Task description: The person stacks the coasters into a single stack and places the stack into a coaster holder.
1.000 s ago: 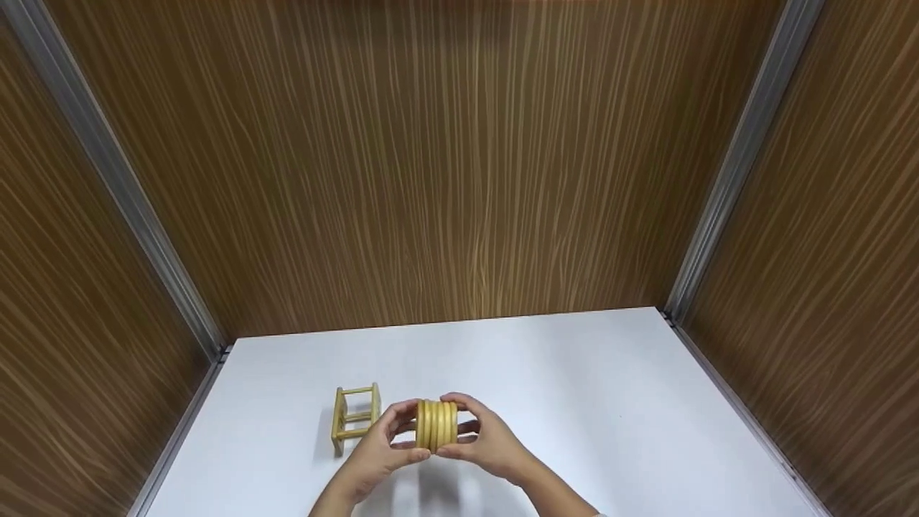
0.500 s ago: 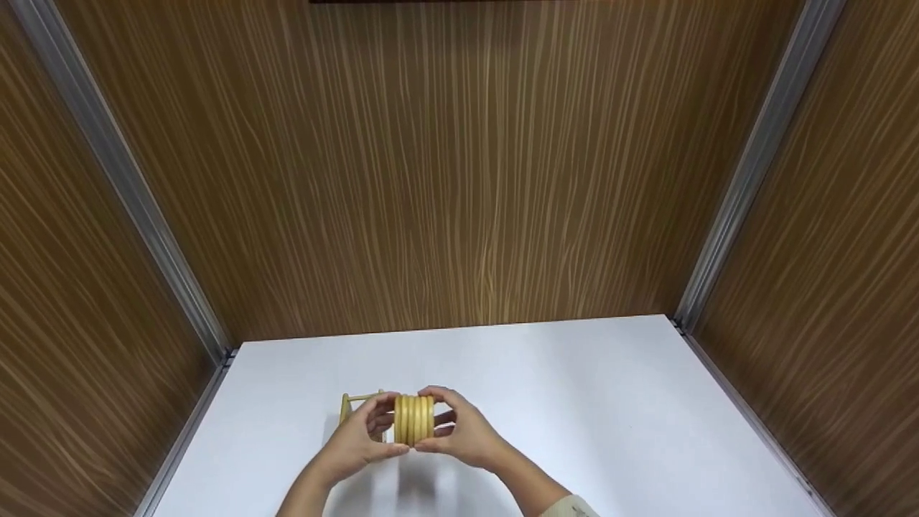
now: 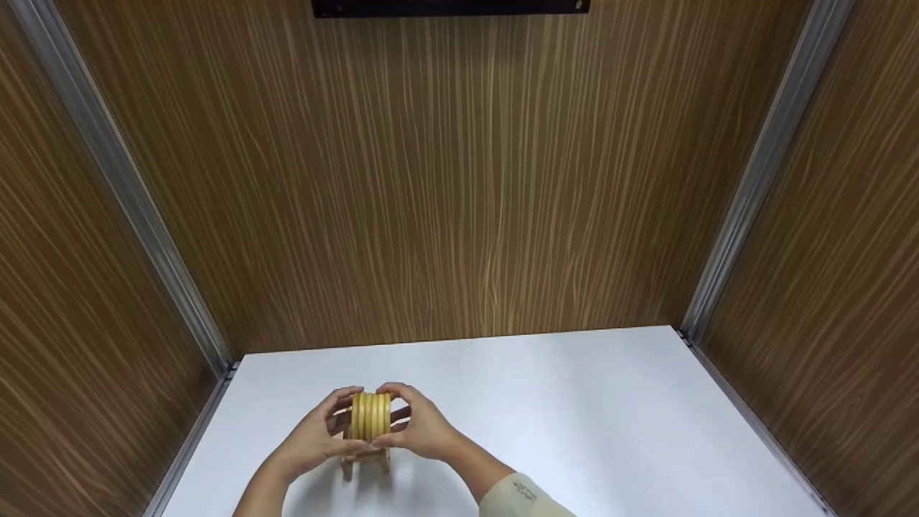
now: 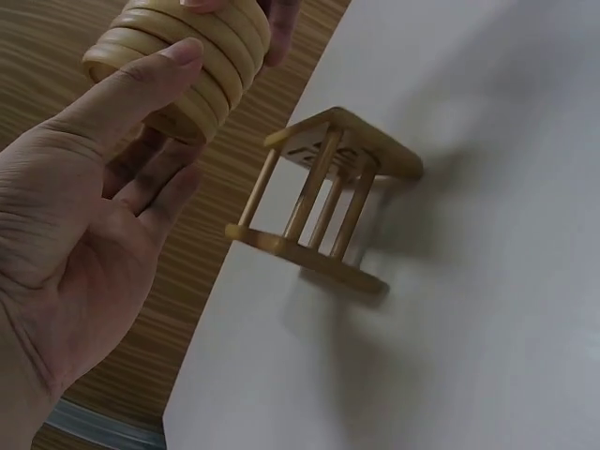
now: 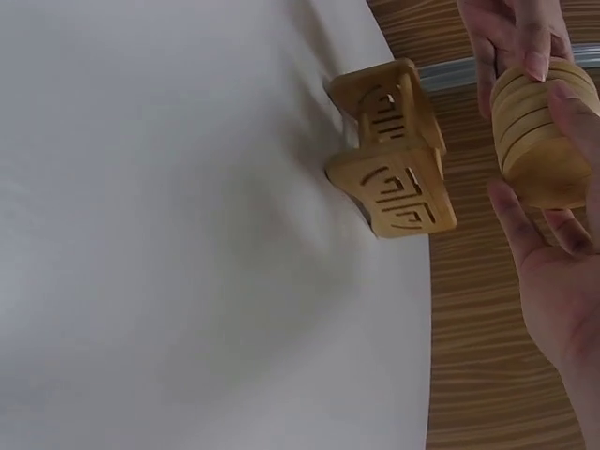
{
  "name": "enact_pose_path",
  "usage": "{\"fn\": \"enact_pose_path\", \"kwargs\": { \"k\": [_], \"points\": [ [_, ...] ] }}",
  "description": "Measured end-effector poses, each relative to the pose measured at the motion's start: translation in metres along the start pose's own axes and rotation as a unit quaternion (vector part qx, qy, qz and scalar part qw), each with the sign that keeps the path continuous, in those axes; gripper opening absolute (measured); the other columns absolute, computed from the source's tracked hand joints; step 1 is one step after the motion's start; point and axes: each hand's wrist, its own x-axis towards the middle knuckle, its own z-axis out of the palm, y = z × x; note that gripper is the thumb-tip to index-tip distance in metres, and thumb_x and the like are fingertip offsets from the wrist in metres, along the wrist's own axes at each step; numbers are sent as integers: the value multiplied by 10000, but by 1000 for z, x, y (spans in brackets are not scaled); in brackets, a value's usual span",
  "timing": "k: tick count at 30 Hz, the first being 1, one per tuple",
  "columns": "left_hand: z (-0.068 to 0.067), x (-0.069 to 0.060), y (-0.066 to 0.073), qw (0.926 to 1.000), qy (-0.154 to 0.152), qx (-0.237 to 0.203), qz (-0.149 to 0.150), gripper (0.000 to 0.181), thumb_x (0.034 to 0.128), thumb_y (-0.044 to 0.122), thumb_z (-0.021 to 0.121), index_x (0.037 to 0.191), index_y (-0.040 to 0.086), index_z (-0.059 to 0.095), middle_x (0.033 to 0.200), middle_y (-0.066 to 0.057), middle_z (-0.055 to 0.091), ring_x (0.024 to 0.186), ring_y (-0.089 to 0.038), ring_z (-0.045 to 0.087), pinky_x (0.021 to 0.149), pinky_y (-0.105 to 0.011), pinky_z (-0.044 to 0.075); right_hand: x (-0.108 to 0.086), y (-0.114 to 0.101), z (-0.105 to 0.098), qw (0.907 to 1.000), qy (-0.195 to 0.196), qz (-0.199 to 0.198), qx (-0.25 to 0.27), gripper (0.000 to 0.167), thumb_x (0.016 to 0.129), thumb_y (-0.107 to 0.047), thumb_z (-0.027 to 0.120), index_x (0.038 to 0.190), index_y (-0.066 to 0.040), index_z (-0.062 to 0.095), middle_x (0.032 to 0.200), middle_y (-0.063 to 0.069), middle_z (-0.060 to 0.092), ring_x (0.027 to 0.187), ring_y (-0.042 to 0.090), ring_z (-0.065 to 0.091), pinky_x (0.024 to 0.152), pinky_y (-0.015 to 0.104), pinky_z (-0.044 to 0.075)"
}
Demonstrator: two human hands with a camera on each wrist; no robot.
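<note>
Both hands hold a stack of several round, pale wooden coasters (image 3: pixel 371 416), turned on its side in the head view. My left hand (image 3: pixel 309 438) grips its left end, thumb in front and fingers behind. On the right end, my right hand (image 3: pixel 423 427) does the same. Beneath the stack stands a small wooden coaster rack (image 4: pixel 375 150) with rods joining two end plates. The right wrist view shows cut-out patterns in the plates of this rack (image 5: pixel 398 192). A gap separates stack and rack in both wrist views. In the head view the hands mostly hide the rack.
The white table (image 3: pixel 546 416) extends to the right of the hands. Wood-grain panels (image 3: pixel 459 179) enclose it at the back and sides, with metal rails (image 3: pixel 754 165) at the corners. A black bar (image 3: pixel 451 7) crosses the top of the back panel.
Both hands have carried the coaster stack leftward, from right of the rack to above it. The rack, earlier plainly visible, is now mostly covered in the head view, which has tilted slightly up.
</note>
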Motion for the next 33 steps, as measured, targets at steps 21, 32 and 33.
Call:
{"fn": "enact_pose_path", "kwargs": {
  "k": [21,32,33],
  "points": [
    [-16,16,-37,9981,-292,470,-255,998,844,223,956,1638,146,356,1721,-237,410,1601,-518,343,1293,-759,296,22,38,26,9900,361,116,-1357,727,789,-269,999,1419,-266,636,1382,-96,701,1360,179,623,1205,517,539],
    [-10,15,-51,9983,-281,496,-146,1019,820,192,967,1635,106,361,1697,-227,410,1555,-510,412,1268,-665,419,18,44,32,9900,293,101,-1375,768,775,-211,1005,1442,-212,624,1424,-31,652,1347,200,596,1183,443,572],
    [-10,16,-52,9981,-249,535,-175,1026,813,202,972,1636,110,366,1701,-233,403,1552,-511,421,1267,-653,426,18,45,32,9897,294,117,-1393,768,776,-212,1005,1442,-210,622,1430,-22,647,1351,210,599,1179,442,575]
  ]
}}
